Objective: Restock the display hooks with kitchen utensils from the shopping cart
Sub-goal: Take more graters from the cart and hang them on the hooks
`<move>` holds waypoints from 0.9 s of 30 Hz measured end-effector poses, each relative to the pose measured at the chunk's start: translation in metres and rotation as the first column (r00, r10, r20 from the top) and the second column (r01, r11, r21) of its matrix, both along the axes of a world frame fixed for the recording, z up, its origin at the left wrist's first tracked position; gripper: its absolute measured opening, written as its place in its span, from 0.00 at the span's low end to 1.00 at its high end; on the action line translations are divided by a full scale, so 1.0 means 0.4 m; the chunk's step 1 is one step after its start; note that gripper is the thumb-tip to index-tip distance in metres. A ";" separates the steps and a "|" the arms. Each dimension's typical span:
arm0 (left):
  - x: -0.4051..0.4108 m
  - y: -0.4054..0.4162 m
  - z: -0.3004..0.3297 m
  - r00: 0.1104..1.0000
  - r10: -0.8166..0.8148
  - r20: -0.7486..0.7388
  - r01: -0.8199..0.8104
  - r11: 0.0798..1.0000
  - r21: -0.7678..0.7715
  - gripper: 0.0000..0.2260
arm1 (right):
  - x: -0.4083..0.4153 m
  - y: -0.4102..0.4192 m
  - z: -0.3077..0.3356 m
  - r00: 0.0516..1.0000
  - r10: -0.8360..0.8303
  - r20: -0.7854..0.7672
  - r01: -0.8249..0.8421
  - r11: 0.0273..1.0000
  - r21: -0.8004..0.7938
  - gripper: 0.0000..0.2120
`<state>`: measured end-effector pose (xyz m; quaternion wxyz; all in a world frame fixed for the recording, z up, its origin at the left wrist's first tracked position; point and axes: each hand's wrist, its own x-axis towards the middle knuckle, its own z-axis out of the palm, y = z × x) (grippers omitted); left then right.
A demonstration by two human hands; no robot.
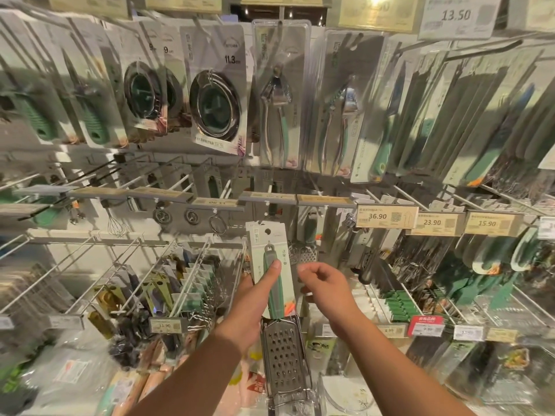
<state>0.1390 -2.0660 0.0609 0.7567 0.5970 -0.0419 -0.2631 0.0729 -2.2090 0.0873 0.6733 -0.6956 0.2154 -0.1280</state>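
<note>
The left hand point(250, 301) grips a carded grater point(277, 298) by its green handle, thumb pressed on the front, metal blade hanging below the hand. Just right of the grater, the right hand point(327, 291) hovers with fingers loosely curled, holding nothing. Above the grater hangs a price rail point(267, 199); the 36.90 tag point(386, 217) sits up and right.

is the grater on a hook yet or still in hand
In hand: the left hand grips the green-handled steel grater by its handle, its card below the hooks.
</note>
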 end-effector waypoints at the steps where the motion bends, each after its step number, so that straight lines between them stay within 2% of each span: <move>1: 0.001 -0.002 -0.005 1.000 0.018 -0.007 -0.018 1.000 0.013 0.42 | -0.003 0.007 -0.003 0.999 0.039 0.007 -0.039 0.999 -0.004 0.05; 4: 0.000 -0.012 -0.010 0.997 0.062 -0.048 -0.060 0.997 0.042 0.53 | -0.009 0.023 -0.010 0.994 0.111 0.006 -0.111 0.994 -0.008 0.07; 6: 0.002 -0.015 -0.013 0.993 0.068 -0.092 -0.063 0.997 0.053 0.55 | -0.012 0.030 -0.013 0.990 0.142 0.000 -0.142 0.990 -0.009 0.11; 9: -0.009 -0.019 -0.008 0.991 0.044 -0.127 -0.041 0.999 0.032 0.44 | -0.016 0.041 -0.020 0.986 0.164 0.015 -0.163 0.986 -0.015 0.13; 13: -0.019 -0.022 0.025 0.987 -0.055 -0.153 0.054 0.998 -0.015 0.30 | -0.024 0.040 -0.030 0.995 0.102 0.022 -0.102 0.995 -0.012 0.12; 16: -0.017 -0.016 0.031 0.987 -0.077 -0.138 0.079 0.997 0.006 0.26 | -0.037 0.034 -0.028 0.997 0.061 0.043 -0.062 0.998 0.029 0.13; 18: -0.013 -0.018 0.023 0.989 -0.070 -0.131 0.071 0.997 0.003 0.24 | -0.043 0.030 -0.029 0.998 0.021 0.057 -0.026 0.996 0.090 0.09; 20: -0.002 -0.026 0.005 0.991 -0.030 -0.133 0.031 1.000 0.002 0.29 | -0.043 0.025 -0.031 0.998 -0.011 0.060 0.003 0.991 0.135 0.06; 23: 0.018 -0.045 -0.034 0.988 0.016 -0.151 -0.021 0.999 -0.033 0.47 | -0.045 0.017 -0.033 0.997 -0.035 0.063 0.025 0.988 0.152 0.06; 27: 0.035 -0.052 -0.051 0.990 0.027 -0.140 -0.032 0.999 -0.040 0.49 | -0.060 -0.001 -0.026 0.996 -0.035 0.088 0.026 0.995 0.100 0.07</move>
